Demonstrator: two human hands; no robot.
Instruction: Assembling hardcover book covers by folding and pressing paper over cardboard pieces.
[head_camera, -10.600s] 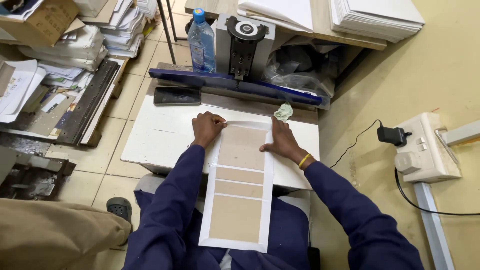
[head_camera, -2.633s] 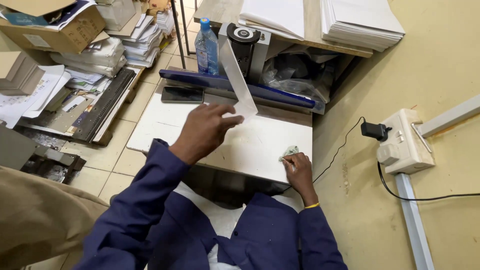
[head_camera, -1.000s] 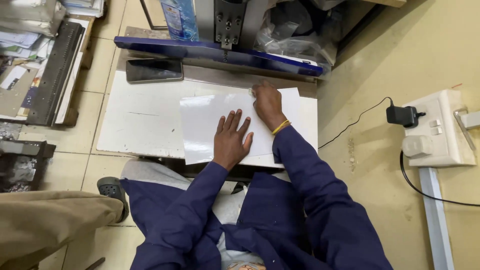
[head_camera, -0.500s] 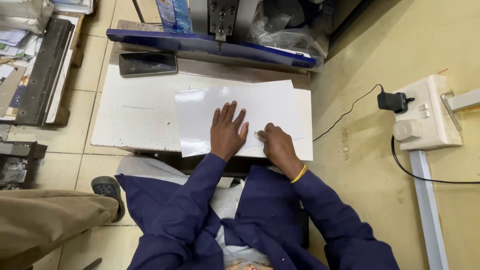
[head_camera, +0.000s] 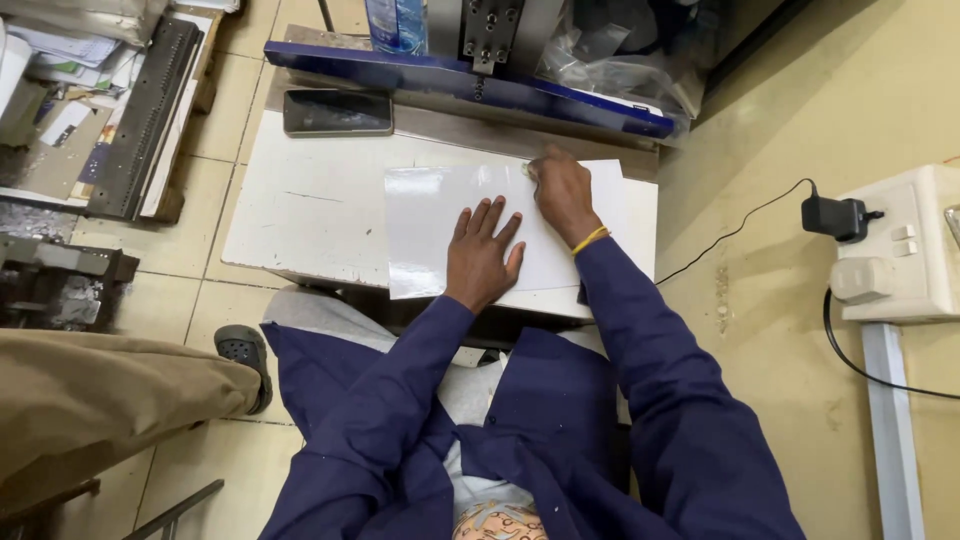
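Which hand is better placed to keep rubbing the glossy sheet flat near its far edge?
The right hand, probably: it is bunched at the far edge of the glossy sheet, seemingly over a small wad. The left hand lies flat, fingers spread, near the sheet's near edge, pinning it to the white table.

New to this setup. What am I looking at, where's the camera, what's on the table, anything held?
One view, from a camera on the person's head, looking down at their own arms in dark blue sleeves. No robot: two bare hands. The left hand lies flat, fingers spread, on a glossy white sheet on a white table. The right hand, with a yellow wristband, presses near the sheet's far edge, with something small and pale at the fingertips; I cannot tell what. A phone lies at the back, before a blue machine bar.
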